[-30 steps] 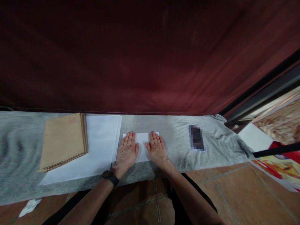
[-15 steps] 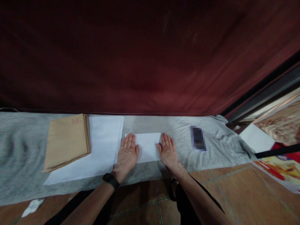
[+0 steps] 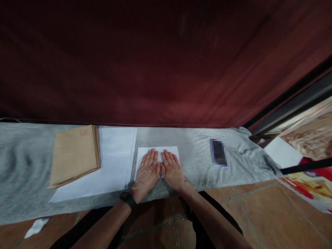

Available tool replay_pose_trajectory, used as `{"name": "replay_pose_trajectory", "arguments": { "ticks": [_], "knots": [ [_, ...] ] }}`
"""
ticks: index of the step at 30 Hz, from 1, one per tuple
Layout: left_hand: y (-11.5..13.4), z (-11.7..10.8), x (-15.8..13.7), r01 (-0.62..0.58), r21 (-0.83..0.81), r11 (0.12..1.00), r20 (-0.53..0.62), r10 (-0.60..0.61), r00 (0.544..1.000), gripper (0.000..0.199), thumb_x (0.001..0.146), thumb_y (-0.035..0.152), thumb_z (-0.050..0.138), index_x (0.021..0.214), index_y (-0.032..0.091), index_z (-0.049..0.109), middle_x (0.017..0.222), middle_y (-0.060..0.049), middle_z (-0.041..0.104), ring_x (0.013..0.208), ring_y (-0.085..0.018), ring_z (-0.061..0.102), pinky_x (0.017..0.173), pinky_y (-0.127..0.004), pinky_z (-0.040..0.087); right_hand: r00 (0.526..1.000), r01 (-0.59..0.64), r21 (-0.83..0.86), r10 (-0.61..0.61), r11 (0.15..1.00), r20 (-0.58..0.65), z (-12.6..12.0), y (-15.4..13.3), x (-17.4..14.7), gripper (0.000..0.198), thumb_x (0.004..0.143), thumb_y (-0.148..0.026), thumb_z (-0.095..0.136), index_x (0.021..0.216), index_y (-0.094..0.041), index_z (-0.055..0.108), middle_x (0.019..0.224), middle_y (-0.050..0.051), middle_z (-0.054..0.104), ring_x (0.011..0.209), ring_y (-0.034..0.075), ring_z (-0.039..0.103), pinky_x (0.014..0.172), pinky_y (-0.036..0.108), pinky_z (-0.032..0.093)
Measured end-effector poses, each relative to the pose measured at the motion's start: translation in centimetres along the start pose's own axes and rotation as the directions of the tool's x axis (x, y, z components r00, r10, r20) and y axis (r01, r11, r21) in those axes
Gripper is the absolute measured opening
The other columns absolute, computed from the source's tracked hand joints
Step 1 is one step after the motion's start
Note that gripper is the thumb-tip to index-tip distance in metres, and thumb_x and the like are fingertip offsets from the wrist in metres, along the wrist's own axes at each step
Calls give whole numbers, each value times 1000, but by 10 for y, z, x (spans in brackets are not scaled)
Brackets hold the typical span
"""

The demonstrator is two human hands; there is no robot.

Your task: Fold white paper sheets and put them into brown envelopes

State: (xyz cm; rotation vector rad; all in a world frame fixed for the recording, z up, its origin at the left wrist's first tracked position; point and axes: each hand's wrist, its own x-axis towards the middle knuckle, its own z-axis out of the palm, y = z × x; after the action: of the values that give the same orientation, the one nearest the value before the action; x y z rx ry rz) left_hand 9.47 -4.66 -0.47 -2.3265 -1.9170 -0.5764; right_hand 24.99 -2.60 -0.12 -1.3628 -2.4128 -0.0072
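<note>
Fingers (image 3: pixel 150 158) of left hand (image 3: pixel 147 172) and right hand (image 3: pixel 173 172) straight, close together, palms down flat on small white paper (image 3: pixel 140 155); paper on grey cloth (image 3: pixel 193 148), larger white sheets (image 3: pixel 116 157) under brown envelopes (image 3: pixel 74 155) to left, probably a phone (image 3: pixel 219 153), pixelated, to right

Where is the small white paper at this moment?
In the head view, the small white paper lies below centre on the grey cloth, under the left hand and right hand, right of the large white sheets.
</note>
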Motion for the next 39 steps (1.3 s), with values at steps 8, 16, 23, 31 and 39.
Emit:
{"name": "replay_pose_trajectory", "arguments": {
  "ticks": [8,16,23,31,39],
  "knots": [
    [-15,2,-3,94,13,996,-17,-93,995,62,101,35,30,150,-1,40,160,-24,35,153,-31,24,123,-52,28,993,-115,-62,115,991,0,-2,19,-3,58,106,-39,39,156,-9,36,160,13,39,148,25,38,122,44,28],
    [-16,6,-1,131,33,991,-46,-130,990,62,101,35,30,147,-5,42,158,-27,35,151,-34,28,122,-52,28,971,-230,-121,236,966,37,-12,25,-2,55,106,-32,37,153,-3,39,158,18,38,147,29,39,123,47,25],
    [-12,-3,3,108,27,994,-37,-107,994,59,99,32,31,148,1,44,157,-23,41,151,-32,30,123,-52,29,981,-192,-34,193,981,10,-20,16,12,52,105,-28,35,155,-11,39,160,12,39,151,29,32,124,52,23],
    [-5,2,21,18,-1,1000,36,-18,999,57,97,21,29,150,5,44,156,-17,45,151,-26,32,124,-48,29,989,-137,83,131,987,75,1,-8,28,49,107,-27,33,152,-14,44,159,10,43,150,21,34,124,43,29],
    [-7,-5,24,40,41,998,58,-43,997,57,97,22,30,151,9,44,160,-13,41,152,-28,29,125,-51,24,990,-138,16,137,990,43,1,-1,33,48,106,-34,39,152,-21,46,160,9,40,148,28,38,121,49,30]
  ]
}}
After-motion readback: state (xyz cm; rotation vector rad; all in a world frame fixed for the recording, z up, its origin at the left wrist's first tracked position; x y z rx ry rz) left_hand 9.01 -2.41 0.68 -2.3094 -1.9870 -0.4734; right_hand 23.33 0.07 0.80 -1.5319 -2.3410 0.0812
